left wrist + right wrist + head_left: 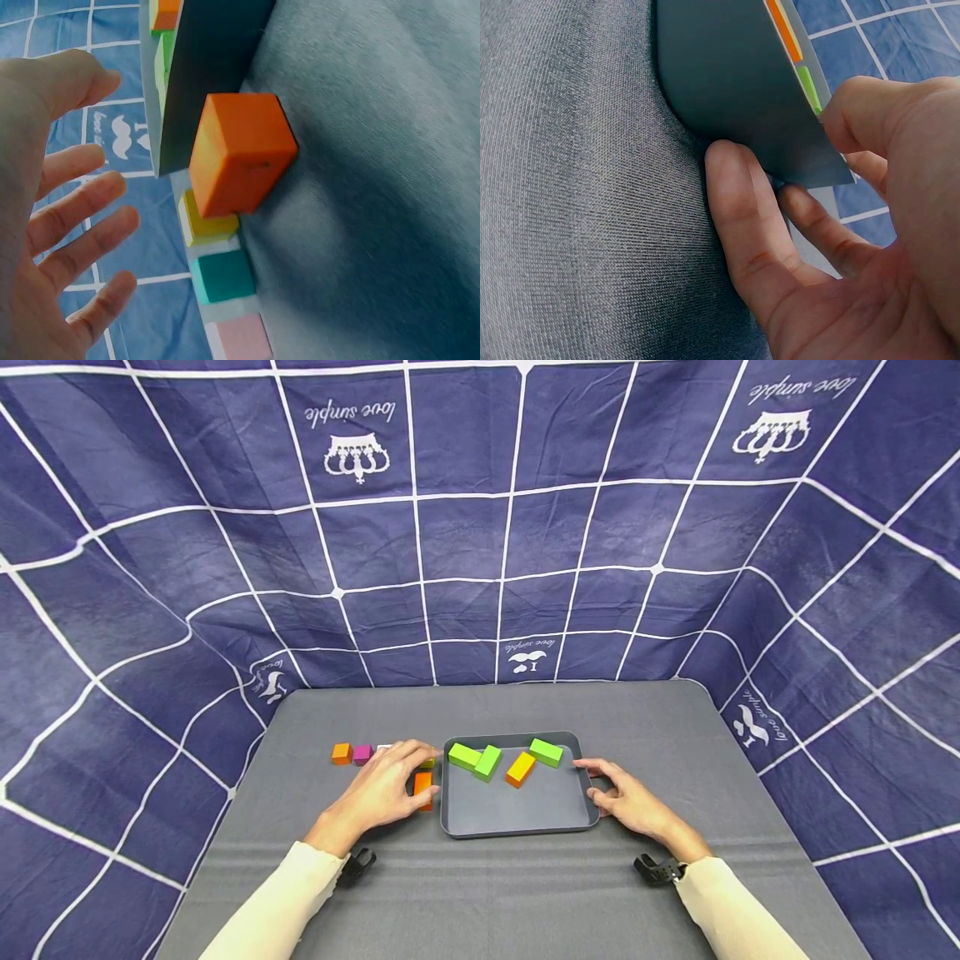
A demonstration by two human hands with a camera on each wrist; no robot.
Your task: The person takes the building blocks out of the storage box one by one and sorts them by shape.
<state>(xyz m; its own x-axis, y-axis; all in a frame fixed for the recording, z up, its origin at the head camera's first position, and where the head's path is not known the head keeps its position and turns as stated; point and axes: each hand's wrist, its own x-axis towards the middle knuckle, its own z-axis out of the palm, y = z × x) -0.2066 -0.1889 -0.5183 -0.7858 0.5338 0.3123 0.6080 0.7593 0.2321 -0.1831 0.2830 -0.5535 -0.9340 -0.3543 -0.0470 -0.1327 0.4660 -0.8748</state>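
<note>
- Two pale sleeves (277, 902) are reaching in over the gray tabletop (487, 902), dark straps (356, 867) showing at the wrists.
- The left hand (386, 785) is hovering left of the tray, holding nothing, its fingers spreading apart.
- The right hand (630, 797) is gripping the right wall of the gray tray (517, 814), digits curling over the rim and against the outer side.
- One tall orange block (244, 154) is sitting just beside the tray's left wall, near the left hand.
- Three green blocks (546, 752) and one orange-and-yellow block (521, 770) are lying in the tray's farther half.
- Orange (342, 754), magenta (363, 755), pink (244, 337), teal (225, 276) and yellow cubes (211, 225) are lining up leftward.
- Behind, a navy curtain (465, 539) is hanging.
</note>
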